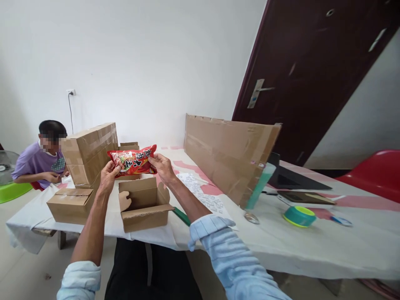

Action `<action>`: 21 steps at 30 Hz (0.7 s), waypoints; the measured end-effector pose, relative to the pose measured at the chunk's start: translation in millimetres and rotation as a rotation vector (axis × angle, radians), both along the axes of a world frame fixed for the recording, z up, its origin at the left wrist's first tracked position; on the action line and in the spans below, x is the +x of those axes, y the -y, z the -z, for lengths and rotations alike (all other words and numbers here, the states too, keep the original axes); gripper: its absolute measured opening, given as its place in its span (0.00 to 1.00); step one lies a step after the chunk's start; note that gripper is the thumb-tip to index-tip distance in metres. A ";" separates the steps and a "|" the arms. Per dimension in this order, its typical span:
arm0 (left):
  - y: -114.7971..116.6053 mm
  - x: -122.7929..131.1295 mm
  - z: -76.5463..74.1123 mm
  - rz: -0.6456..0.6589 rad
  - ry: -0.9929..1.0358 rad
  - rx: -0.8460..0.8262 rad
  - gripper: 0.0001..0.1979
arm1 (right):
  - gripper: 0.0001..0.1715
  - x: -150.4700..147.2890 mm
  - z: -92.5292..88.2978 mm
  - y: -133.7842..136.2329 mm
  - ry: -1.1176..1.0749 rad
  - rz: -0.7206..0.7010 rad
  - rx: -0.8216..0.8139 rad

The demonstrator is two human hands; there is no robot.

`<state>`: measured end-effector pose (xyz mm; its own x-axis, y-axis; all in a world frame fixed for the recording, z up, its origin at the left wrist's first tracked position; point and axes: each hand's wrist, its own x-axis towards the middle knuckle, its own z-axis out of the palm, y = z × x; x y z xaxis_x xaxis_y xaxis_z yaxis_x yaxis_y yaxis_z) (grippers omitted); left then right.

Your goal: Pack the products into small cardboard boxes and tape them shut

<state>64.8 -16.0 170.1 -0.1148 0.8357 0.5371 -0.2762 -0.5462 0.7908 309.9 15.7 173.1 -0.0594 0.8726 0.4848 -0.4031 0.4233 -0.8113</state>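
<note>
A red printed food packet (134,161) is held up level between my two hands, above the table. My left hand (109,174) grips its left end, thumb on the front. At the right end, the fingers of my right hand (163,166) are closed on it. Below the packet stands an open cardboard box (146,221), its flaps raised and its visible inside bare brown. To its left sits a small cardboard box (69,204) with its top flaps folded over. Part of a green object (181,216) shows beneath my right forearm.
Stacked taped cartons (90,146) rise at the left, near a seated person in purple (39,164). A large cardboard panel (228,156) stands right of centre. Beyond it lie a teal tape roll (300,216), a laptop (293,179) and a blue ring (341,221). A printed sheet (203,196) lies on the tablecloth.
</note>
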 end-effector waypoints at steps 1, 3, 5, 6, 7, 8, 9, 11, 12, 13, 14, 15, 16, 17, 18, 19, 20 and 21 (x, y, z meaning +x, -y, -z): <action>0.5 0.4 -4.0 0.004 -0.006 0.015 0.27 | 0.37 1.1 -3.2 1.7 -0.003 0.018 0.017; 2.2 1.3 -10.2 0.012 -0.019 0.040 0.27 | 0.36 3.5 -7.2 4.7 -0.019 0.035 0.042; 4.4 2.4 -14.0 0.018 -0.033 0.062 0.27 | 0.35 5.6 -8.5 6.6 -0.038 0.037 0.058; 5.5 2.9 -15.1 0.020 -0.040 0.071 0.27 | 0.35 6.4 -8.3 7.0 -0.044 0.040 0.065; 6.5 3.3 -15.7 0.021 -0.047 0.078 0.27 | 0.35 7.0 -7.6 7.0 -0.046 0.044 0.071; 7.4 3.6 -15.9 0.022 -0.054 0.084 0.26 | 0.35 7.5 -6.3 6.7 -0.046 0.052 0.076; 8.0 3.8 -15.5 0.022 -0.061 0.087 0.26 | 0.35 7.9 -4.5 5.9 -0.044 0.062 0.078; 8.1 3.6 -13.3 0.024 -0.078 0.083 0.26 | 0.35 8.5 0.5 3.2 -0.033 0.085 0.078; 7.6 3.2 -11.5 0.025 -0.087 0.076 0.27 | 0.36 8.8 3.7 1.3 -0.017 0.094 0.072; 6.7 2.6 -9.2 0.026 -0.096 0.067 0.27 | 0.36 9.2 7.4 -1.0 0.005 0.099 0.063; 5.3 1.9 -6.5 0.028 -0.105 0.056 0.28 | 0.37 9.6 11.4 -3.4 0.029 0.103 0.050; 3.6 0.9 -3.4 0.031 -0.114 0.042 0.28 | 0.37 10.1 15.8 -6.0 0.056 0.105 0.036; 1.5 -0.2 0.0 0.034 -0.122 0.026 0.29 | 0.38 10.7 20.3 -8.6 0.082 0.106 0.021; -0.8 -1.5 3.6 0.038 -0.130 0.009 0.29 | 0.38 11.3 24.8 -11.2 0.106 0.106 0.006; -3.3 -2.9 7.2 0.042 -0.137 -0.010 0.30 | 0.39 12.0 29.2 -13.8 0.127 0.107 -0.007; -5.9 -4.4 10.7 0.047 -0.144 -0.030 0.30 | 0.39 12.7 33.3 -16.3 0.148 0.110 -0.017; -8.5 -5.9 14.0 0.052 -0.151 -0.050 0.31 | 0.38 13.4 37.1 -18.8 0.173 0.114 -0.027; -11.2 -7.3 17.0 0.057 -0.158 -0.070 0.31 | 0.38 14.1 40.4 -21.4 0.202 0.121 -0.034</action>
<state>57.5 -4.8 153.1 0.0150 0.8745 0.4849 -0.1745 -0.4752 0.8624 323.9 37.1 132.7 -0.0464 0.8950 0.4437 -0.1793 0.4295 -0.8851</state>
